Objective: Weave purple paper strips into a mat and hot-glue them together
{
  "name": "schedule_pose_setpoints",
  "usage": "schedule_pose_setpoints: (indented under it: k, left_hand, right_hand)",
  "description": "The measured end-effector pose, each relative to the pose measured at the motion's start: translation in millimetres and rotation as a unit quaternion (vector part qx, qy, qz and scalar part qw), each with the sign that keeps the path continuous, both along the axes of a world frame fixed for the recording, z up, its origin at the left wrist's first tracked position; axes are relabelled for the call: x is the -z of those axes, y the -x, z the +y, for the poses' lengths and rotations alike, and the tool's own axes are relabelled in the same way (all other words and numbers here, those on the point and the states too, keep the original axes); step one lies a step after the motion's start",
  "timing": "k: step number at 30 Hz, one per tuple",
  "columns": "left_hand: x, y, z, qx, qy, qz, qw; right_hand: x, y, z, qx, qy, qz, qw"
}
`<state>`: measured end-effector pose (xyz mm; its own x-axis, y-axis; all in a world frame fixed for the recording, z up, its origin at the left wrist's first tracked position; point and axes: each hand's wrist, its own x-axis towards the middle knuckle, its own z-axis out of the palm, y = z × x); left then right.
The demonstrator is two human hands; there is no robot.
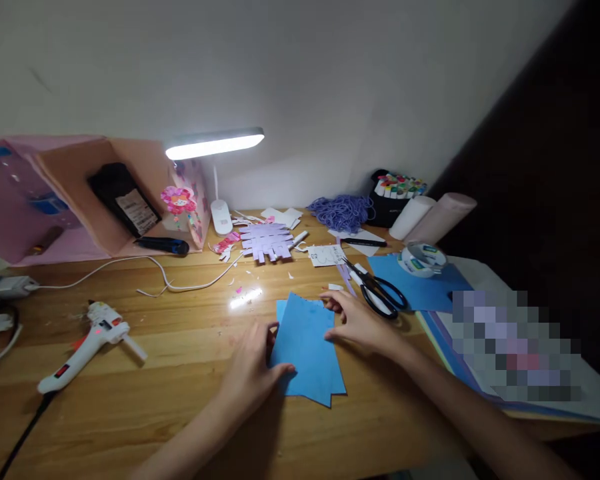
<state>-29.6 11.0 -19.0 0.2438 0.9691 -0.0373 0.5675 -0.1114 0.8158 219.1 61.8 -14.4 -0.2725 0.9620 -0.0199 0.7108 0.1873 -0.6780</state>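
Two blue paper sheets [307, 350] lie one over the other at an angle on the wooden table, the top one turned so corners of the lower one show. My left hand [250, 360] grips their left side, its thumb on top of the paper and its fingers curled at the edge. At the right edge, my right hand [357, 321] holds the paper between bent fingers and thumb. Black-handled scissors [377, 290] lie just beyond my right hand. Behind the sheets sits a woven piece of lilac paper strips [267, 241] among paper scraps.
A glue gun [87, 347] with a cord lies at left. Along the wall are a pink box [75, 150], a lit desk lamp [215, 143], purple yarn [340, 212] and markers [400, 185]. Tape rolls [423, 259] rest on blue paper at right, near stacked sheets [437, 333].
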Motion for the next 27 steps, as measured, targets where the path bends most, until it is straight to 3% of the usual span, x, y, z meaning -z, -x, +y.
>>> schedule_pose_setpoints:
  k: [6,9,12,17,22,27]
  left_hand:
    - [-7.5,3.4,2.4,0.034,0.030,-0.044,0.998]
    - [-16.9,13.1,9.8,-0.076,0.059,-0.139,0.986]
    - [-23.0,29.2,21.2,-0.202,0.059,-0.243,0.947]
    - [-24.7,47.3,35.4,-0.291,0.025,-0.345,0.892]
    - [-31.6,41.2,31.8,-0.259,0.000,-0.308,0.916]
    - [-31.4,35.0,21.9,-0.193,0.012,-0.254,0.948]
  right_hand:
    - [9.5,0.3,7.9,0.020,0.014,0.119,0.993]
    - [13.0,0.3,6.6,0.015,-0.001,0.137,0.990]
    - [10.8,6.7,0.9,0.003,-0.025,0.067,0.997]
    - [5.9,15.5,-4.2,0.020,0.009,0.059,0.998]
    - [-2.5,0.6,12.3,0.066,0.013,0.135,0.989]
    - [-25.3,-28.3,71.8,0.163,-0.082,0.079,0.980]
